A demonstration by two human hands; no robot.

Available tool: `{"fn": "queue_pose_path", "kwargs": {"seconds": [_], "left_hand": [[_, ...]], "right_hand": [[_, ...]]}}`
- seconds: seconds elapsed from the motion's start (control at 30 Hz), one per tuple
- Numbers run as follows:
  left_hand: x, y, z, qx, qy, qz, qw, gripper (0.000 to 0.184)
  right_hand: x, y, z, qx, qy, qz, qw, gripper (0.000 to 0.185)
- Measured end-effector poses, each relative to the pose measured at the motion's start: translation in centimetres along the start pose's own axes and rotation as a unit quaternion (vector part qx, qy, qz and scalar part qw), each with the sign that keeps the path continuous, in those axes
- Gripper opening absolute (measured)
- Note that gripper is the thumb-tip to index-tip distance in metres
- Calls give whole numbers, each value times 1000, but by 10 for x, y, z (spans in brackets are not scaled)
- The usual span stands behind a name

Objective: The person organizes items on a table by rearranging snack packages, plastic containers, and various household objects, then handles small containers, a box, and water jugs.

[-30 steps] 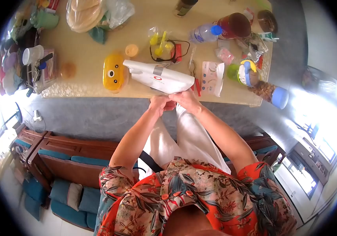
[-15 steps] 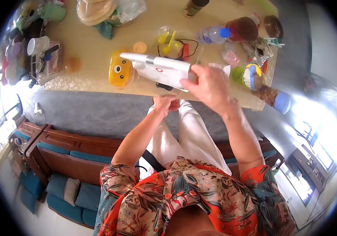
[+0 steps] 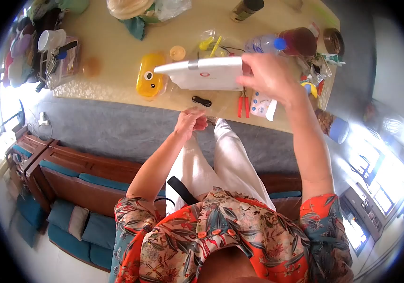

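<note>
My right hand (image 3: pixel 270 78) grips the right end of a white flat packet (image 3: pixel 206 75) with a small red logo and a grey strip on its upper edge. The packet is raised over the table. My left hand (image 3: pixel 191 121) is off the packet at the table's front edge, fingers curled together; whether something small is in them is hidden. Just above it on the table lies a small black coiled item (image 3: pixel 202 101). Red-handled pliers (image 3: pixel 243 106) and a white patterned pack (image 3: pixel 261 105) lie below my right hand. A yellow bear-faced case (image 3: pixel 150 75) is left of the packet.
On the table (image 3: pixel 112 75) stand a blue-capped bottle (image 3: pixel 263 44), a dark red container (image 3: pixel 301 41) and a dark jar (image 3: pixel 246 9). A blue-lidded jar (image 3: pixel 337 129) is at the right edge. A rack with a white cup (image 3: pixel 51 40) stands left. Behind is a sofa (image 3: pixel 93 188).
My right hand has left my left hand's side and moved up and right with the packet, which is now more level. The black coiled item and the pliers have come into fuller view.
</note>
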State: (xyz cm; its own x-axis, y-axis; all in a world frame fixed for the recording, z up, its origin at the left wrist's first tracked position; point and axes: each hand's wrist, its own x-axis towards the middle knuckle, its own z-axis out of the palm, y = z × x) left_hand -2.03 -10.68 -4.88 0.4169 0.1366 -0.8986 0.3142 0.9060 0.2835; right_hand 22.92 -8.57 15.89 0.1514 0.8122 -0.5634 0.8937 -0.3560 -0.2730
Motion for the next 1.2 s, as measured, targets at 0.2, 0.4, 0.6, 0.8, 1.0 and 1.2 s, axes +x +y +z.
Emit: {"fn": "queue_pose_path", "kwargs": {"seconds": [0.2,0.4,0.6,0.8,1.0,1.2], "left_hand": [[-9,12,-8,13,32,52,998,47],[-6,14,-9,23,24,53,998,63],[1,1,-22,15,-12,61,998,58],[-6,0,-34,66,-95,115,987,60],[3,-16,-40,61,-69,88,992,63],[-6,-4,-34,70,-58,102,991,60]], "right_hand": [[-15,-5,-13,-38,168,-21,985,34],[41,-45,31,-78,86,-130,985,13],[9,-43,38,-77,52,-163,982,17],[-14,-28,31,-54,118,-249,960,19],[-3,-23,41,-83,95,-274,953,15],[19,-7,49,-57,62,-269,960,16]]}}
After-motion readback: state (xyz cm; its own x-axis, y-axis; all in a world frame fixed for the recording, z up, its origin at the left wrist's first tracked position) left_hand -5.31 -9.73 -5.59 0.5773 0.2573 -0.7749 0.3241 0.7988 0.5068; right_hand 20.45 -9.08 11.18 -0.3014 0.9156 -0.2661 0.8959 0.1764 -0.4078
